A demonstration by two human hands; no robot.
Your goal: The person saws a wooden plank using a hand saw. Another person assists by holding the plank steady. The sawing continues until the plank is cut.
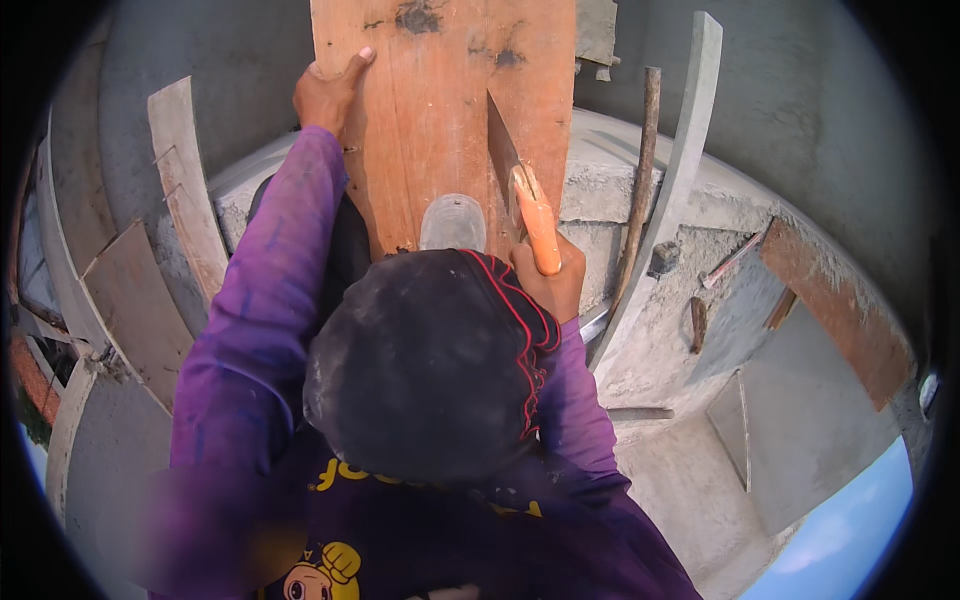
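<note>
A reddish-brown plywood board (420,130) with dark smudges stretches away from me at the top middle. My left hand (330,97) is closed on its left edge, thumb on the upper face and fingers mostly hidden at the side. Wrapped round the orange handle of a handsaw (540,225) is my right hand (562,282). The saw's blade sits in the board's right half, in line with a narrow cut. A grey shoe toe (452,222) rests on the board between my hands. Dark cloth with red trim (425,360) hides the near end of the board.
At right, a long pale plank (690,130) and a thin wooden pole (643,165) lean over a concrete ledge (720,200). Farther right lie a hammer (730,262) and a brown panel (835,300). Pale boards (185,180) stand at left.
</note>
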